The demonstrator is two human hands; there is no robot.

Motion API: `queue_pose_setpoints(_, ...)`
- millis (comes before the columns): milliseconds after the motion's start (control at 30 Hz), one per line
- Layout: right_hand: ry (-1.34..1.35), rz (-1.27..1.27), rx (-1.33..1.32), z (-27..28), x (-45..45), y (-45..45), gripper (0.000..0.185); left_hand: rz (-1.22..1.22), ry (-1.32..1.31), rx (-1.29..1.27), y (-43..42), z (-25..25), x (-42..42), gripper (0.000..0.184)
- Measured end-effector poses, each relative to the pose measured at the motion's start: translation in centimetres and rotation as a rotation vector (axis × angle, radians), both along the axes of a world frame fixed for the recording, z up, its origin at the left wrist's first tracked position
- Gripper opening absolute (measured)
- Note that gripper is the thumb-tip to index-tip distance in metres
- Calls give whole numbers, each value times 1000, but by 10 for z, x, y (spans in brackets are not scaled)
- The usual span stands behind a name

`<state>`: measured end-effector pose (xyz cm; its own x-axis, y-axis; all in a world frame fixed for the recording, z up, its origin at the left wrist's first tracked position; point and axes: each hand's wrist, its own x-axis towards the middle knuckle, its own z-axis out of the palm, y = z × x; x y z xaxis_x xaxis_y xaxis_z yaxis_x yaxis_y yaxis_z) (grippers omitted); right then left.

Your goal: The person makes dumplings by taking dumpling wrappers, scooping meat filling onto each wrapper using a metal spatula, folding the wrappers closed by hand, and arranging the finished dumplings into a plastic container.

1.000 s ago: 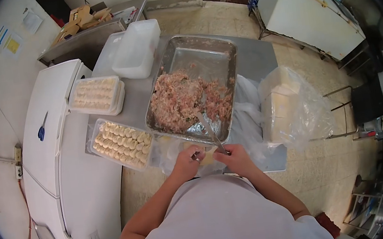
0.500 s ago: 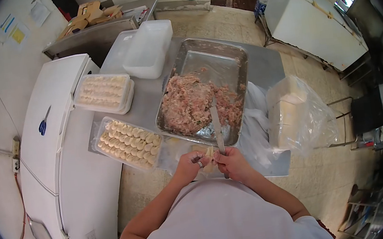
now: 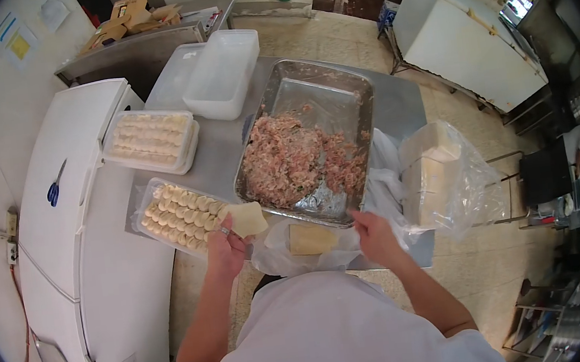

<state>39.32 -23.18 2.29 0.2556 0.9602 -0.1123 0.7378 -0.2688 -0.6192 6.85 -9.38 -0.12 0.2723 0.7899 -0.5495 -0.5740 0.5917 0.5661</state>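
Observation:
My left hand (image 3: 225, 254) is at the right end of an uncovered plastic container (image 3: 176, 245) filled with rows of folded dumplings (image 3: 182, 211). Its fingers hold a pale, square dumpling wrapper (image 3: 247, 219), which extends to the right over the table. My right hand (image 3: 376, 237) is closed beside the near right corner of a metal tray (image 3: 366, 111); I cannot make out what is in its fingers. Ground meat filling (image 3: 287, 156) is heaped in the near part of that tray. Between my hands, a stack of wrappers (image 3: 312, 238) lies on a plastic bag (image 3: 277, 257).
Filled, stacked containers (image 3: 149, 141) stand at the table's left, with clear plastic tubs (image 3: 224, 74) behind. Bagged white blocks (image 3: 432, 175) sit at the right. A white refrigerator (image 3: 70, 199), scissors (image 3: 56, 186) on it, borders the left; a chest freezer (image 3: 460, 40) stands back right.
My hands have moved apart: the left went to the dumpling container and now has a wrapper, the right went to the tray corner. The flat metal spreader seen earlier is no longer clearly visible.

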Motion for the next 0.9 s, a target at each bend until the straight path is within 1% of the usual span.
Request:
queue_pose_setpoints(33, -196, 70, 37, 10, 11, 9, 34, -24, 51, 11, 2, -2, -2, 30)
queue_pose_setpoints(133, -530, 134, -214, 43, 26, 41, 34, -129, -39, 67, 4, -8, 6, 36)
queue_pose_setpoints(233, -698, 288, -263, 27, 23, 63, 27, -123, -138, 43, -3, -6, 20, 41)
queue_pose_setpoints(300, -673, 317, -328, 32, 15, 61, 19, -138, -227, 12, -4, 0, 24, 43)
queue_pose_setpoints(367, -659, 336, -369, 47, 9, 58, 16, -151, -298, -10, -4, -1, 24, 45)
queue_pose_setpoints(433, -661, 340, -387, 59, 10, 55, 16, -165, -355, -19, -4, -7, 22, 47)
queue_pose_setpoints(533, -649, 242, -295, 52, 16, 64, 16, -198, -394, -41, -2, -13, 21, 49)
queue_pose_setpoints(667, -646, 267, -353, 31, 13, 54, 18, -203, -397, -28, 6, -18, 21, 48)
queue_pose_setpoints(733, -622, 291, -369, 32, 17, 49, 18, -184, -394, -62, 8, -11, 22, 48)
queue_pose_setpoints(833, -615, 214, -346, 43, 18, 55, 18, -187, -402, -60, 12, -6, 24, 47)
queue_pose_setpoints(900, -627, 218, -381, 43, 10, 51, 18, -217, -453, -85, 14, -6, 25, 47)
